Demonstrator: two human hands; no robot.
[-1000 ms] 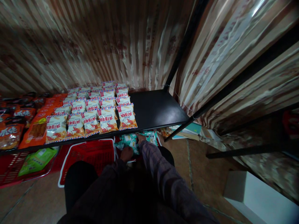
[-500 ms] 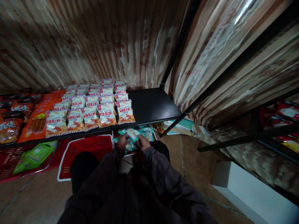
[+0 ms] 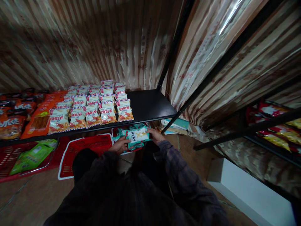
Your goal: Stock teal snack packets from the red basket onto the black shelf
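Observation:
A teal and white snack packet [image 3: 138, 135] is stretched between my two hands, its printed face up. My left hand [image 3: 120, 145] pinches its left end, and my right hand [image 3: 155, 135] grips its right end. Beneath it, more teal packets [image 3: 136, 145] lie in a red basket below the shelf edge. On the black shelf [image 3: 150, 105] above stand rows of white and orange snack bags [image 3: 107, 112].
Orange packets [image 3: 39, 122] fill the shelf's left part. A red basket with a white rim [image 3: 67, 150] and green bags [image 3: 34, 157] sit below. Black shelf posts [image 3: 171, 121] rise at the right. A white box [image 3: 249, 188] and another shelf with red bags [image 3: 272, 125] stand farther right.
My hands have moved apart, and one teal packet is now held flat between them above the others. The view has shifted slightly to the right.

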